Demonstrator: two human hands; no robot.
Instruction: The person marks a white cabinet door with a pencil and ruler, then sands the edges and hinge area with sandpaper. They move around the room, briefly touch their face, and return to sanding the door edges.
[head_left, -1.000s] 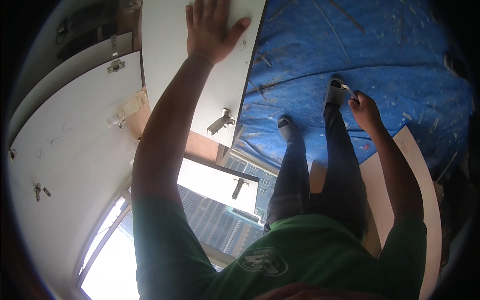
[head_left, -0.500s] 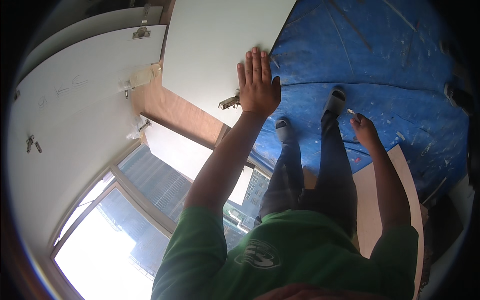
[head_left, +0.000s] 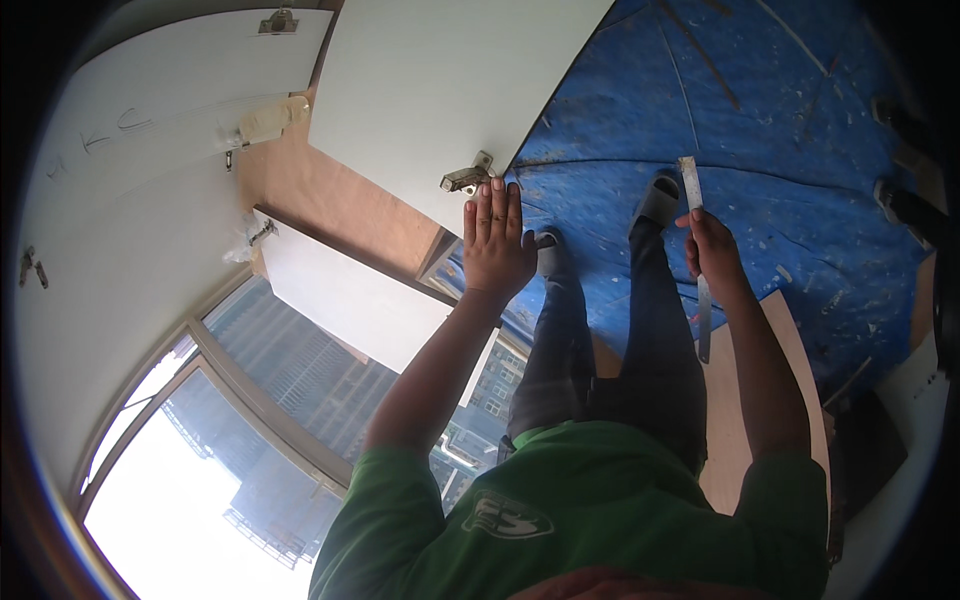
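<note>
A white cabinet door [head_left: 420,90] with a metal hinge [head_left: 466,179] near its lower edge stands ahead. My left hand [head_left: 500,245] is stretched flat, fingers straight and close together, with the fingertips just below that hinge. Whether the fingertips touch the door or only hover by it, I cannot tell. Over on the right, my right hand [head_left: 718,255] is closed around a steel ruler [head_left: 689,182]. The narrow strip sticks out past both ends of the fist, its far end worn and brownish.
Blue sheeting [head_left: 600,130] with scraps covers the floor beneath my feet. At left are another white panel [head_left: 130,150] with hinges and a smaller white panel [head_left: 350,290] above a window [head_left: 190,480]. A wooden board [head_left: 775,400] lies beside my right forearm.
My left hand has slid down the door, from above the hinge to below it. The right hand has turned and risen slightly, so the ruler now shows along its length.
</note>
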